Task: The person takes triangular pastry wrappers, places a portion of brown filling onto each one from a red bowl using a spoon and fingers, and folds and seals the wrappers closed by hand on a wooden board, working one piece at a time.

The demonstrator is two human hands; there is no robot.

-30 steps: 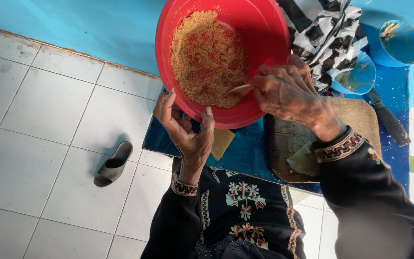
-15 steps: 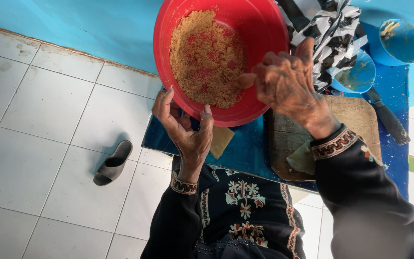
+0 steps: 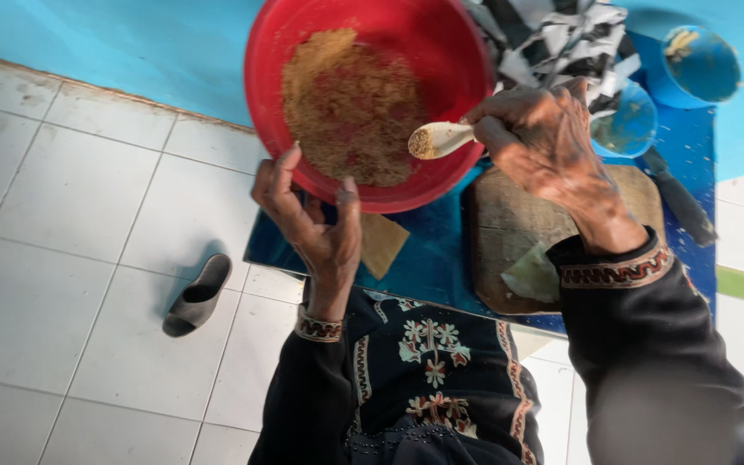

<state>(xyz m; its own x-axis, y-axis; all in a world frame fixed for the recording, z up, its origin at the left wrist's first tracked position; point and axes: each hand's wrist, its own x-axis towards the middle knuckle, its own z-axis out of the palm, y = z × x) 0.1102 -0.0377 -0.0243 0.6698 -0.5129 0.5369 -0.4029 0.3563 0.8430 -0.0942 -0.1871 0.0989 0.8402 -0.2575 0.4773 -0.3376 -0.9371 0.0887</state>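
Head view: the left hand [image 3: 316, 228] grips the tilted red bowl [image 3: 441, 52] at its lower rim, upper centre of frame. The right hand [image 3: 544, 138], clenched on a spoon [image 3: 439, 138], has lifted a spoonful of brown crumbs [image 3: 346, 103] since the earlier frame; scooping underway.

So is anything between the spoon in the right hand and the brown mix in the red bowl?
Nothing visible. The right hand holds the spoon inside the red bowl, its tip right at the edge of the brown mix. The left hand grips the near rim, clear of the spoon.
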